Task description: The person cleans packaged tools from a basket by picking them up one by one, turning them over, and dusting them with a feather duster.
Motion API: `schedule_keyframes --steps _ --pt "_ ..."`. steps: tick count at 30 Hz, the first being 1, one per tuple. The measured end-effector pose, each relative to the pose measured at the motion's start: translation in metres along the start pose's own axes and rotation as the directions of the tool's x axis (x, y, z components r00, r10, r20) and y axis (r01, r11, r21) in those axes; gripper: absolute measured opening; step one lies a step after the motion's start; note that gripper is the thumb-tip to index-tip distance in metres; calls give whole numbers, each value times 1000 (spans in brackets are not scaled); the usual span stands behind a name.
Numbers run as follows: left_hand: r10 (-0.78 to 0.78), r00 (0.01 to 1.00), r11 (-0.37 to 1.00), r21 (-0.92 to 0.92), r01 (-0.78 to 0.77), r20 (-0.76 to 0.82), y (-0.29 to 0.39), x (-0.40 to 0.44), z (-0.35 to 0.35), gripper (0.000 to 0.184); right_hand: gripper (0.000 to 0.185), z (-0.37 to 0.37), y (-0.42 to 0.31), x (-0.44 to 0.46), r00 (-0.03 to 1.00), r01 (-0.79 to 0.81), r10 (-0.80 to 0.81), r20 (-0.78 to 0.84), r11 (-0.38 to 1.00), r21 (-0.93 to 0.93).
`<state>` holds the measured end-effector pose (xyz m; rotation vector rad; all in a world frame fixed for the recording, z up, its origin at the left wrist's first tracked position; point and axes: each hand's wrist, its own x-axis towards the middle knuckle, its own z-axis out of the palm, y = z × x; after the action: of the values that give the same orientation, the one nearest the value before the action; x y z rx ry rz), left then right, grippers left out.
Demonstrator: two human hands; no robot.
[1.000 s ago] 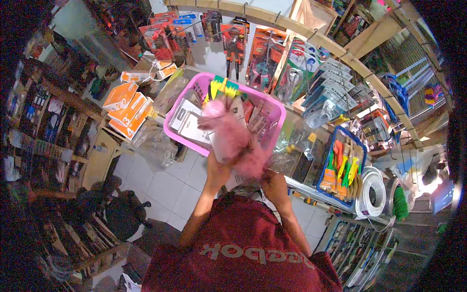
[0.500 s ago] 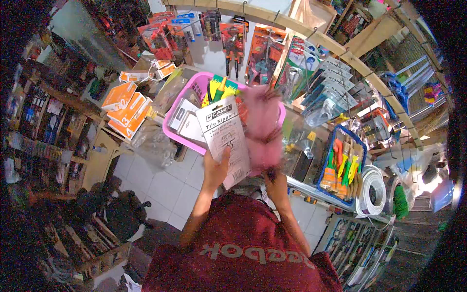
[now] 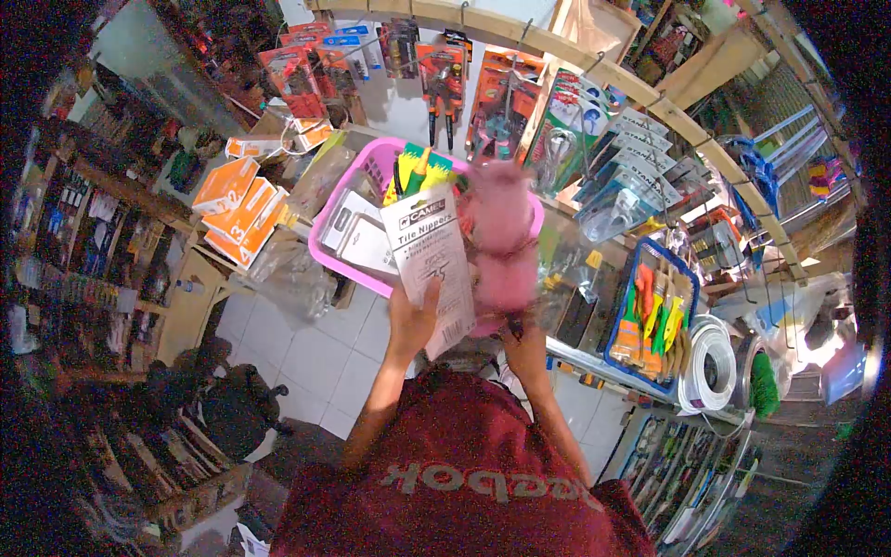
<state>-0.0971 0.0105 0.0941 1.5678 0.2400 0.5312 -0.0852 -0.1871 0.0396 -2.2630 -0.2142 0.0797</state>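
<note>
My left hand [image 3: 411,320] grips the lower left edge of a white Tile Nippers card [image 3: 434,269], its printed side up. To its right, my right hand [image 3: 524,345] is closed round the dark handle of a fluffy pink duster [image 3: 502,223], blurred by motion. Both items are over the near part of a pink basket [image 3: 369,280]. Inside the basket lie white packages [image 3: 357,232] at the left and yellow and green brushes [image 3: 418,174] at the back.
Orange boxes [image 3: 243,212] stand left of the basket. Packaged tools [image 3: 443,84] hang behind it from a wooden rail [image 3: 557,54]. A blue basket [image 3: 610,351] with paint brushes and a white cable coil [image 3: 708,365] are at the right. Tiled floor [image 3: 306,357] shows below left.
The pink duster has moved from over the card to its right, uncovering the printing. My left hand and the card have stayed nearly in place over the last half second.
</note>
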Motion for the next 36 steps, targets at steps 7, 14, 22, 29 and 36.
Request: schedule_keyframes --steps 7,14,22,29,36 --pt "-3 990 987 158 -20 139 -6 1 -6 38 16 -10 1 4 992 101 -88 93 983 -155" --pt "414 875 774 409 -483 251 -13 5 -13 25 12 -8 8 5 991 111 -100 92 985 -129" --pt "353 936 760 582 -289 5 -16 -8 11 31 12 -10 -5 5 986 130 -118 119 986 -102" --pt "391 878 790 389 -474 276 15 6 -11 26 22 -12 6 -3 983 -20 49 177 986 -164" --pt "183 979 967 160 -196 91 -7 4 -11 25 15 0 37 -7 986 127 -116 123 988 -82"
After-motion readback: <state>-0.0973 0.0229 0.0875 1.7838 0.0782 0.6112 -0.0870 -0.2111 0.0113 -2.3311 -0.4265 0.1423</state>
